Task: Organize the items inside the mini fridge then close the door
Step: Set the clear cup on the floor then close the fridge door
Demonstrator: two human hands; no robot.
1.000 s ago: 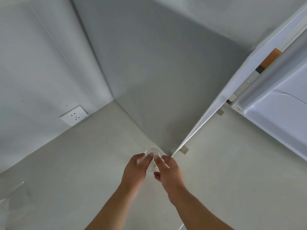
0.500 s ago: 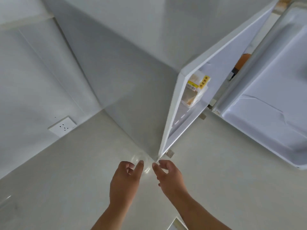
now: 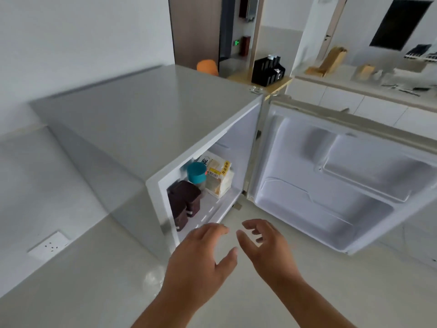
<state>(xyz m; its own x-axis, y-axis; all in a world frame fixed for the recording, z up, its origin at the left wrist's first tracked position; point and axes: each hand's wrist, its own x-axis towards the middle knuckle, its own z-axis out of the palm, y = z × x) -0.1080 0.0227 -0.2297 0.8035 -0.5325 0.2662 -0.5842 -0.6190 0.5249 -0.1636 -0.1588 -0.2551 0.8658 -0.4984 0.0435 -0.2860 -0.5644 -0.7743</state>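
Note:
The grey mini fridge (image 3: 132, 129) stands on the floor with its door (image 3: 343, 181) swung wide to the right. Inside I see two dark brown boxes (image 3: 185, 202) at the front left, a jar with a teal lid (image 3: 196, 175) behind them, and a bagged loaf of bread with a yellow label (image 3: 218, 179) at the right. My left hand (image 3: 201, 261) and my right hand (image 3: 264, 245) hover side by side just in front of the fridge opening, both empty with fingers spread. A clear glass item (image 3: 153, 279) rests on the floor left of my left hand.
A wall socket (image 3: 48, 245) sits low on the left wall. Behind the fridge are a wooden shelf with a black organiser (image 3: 268, 69) and an orange object (image 3: 208, 66). A counter with kitchen items (image 3: 369, 74) runs along the back right.
My view has lifted from the floor beside the fridge to its open front. My hands let go of the clear glass item on the floor and moved up toward the opening.

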